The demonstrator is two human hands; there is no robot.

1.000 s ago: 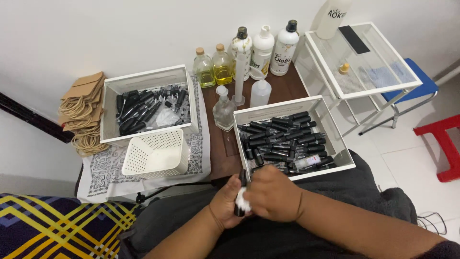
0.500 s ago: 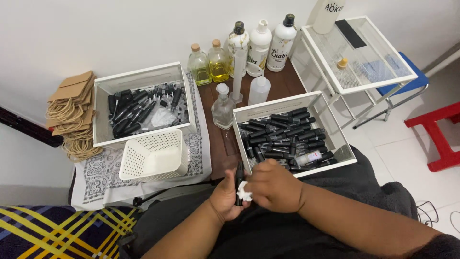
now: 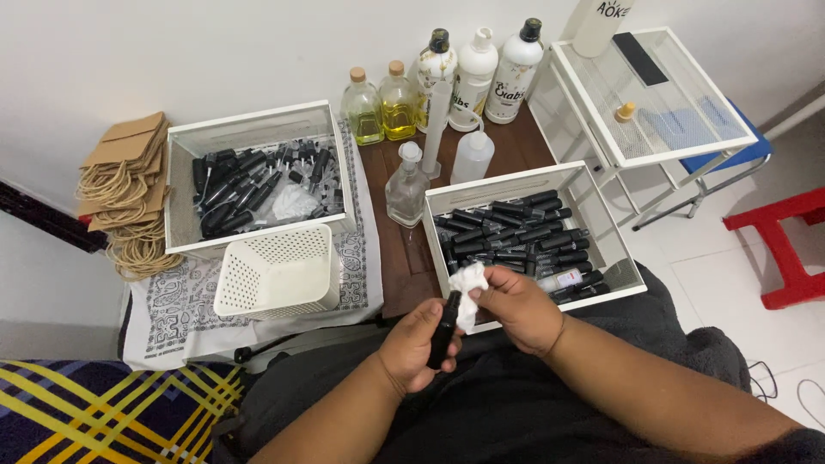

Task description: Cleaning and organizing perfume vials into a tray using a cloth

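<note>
My left hand (image 3: 412,345) grips a small black bottle (image 3: 444,329) upright over my lap. My right hand (image 3: 518,307) pinches a crumpled white tissue (image 3: 468,288) against the top of that bottle. Just beyond my hands stands a white wire bin (image 3: 617,256) filled with several black bottles lying on their sides. A second white bin (image 3: 180,185) at the left holds more black bottles and spray caps.
An empty white perforated basket (image 3: 279,273) sits on a patterned cloth (image 3: 168,301). Clear and white bottles (image 3: 473,77) line the wall on the dark wooden table (image 3: 402,258). Brown paper bags (image 3: 120,185) are stacked at far left. A white wire rack (image 3: 662,94) and a red stool (image 3: 786,249) stand at right.
My hands have lifted a little toward the bin; the tissue has moved up from the bottle's side to its top end. The view has shifted slightly.
</note>
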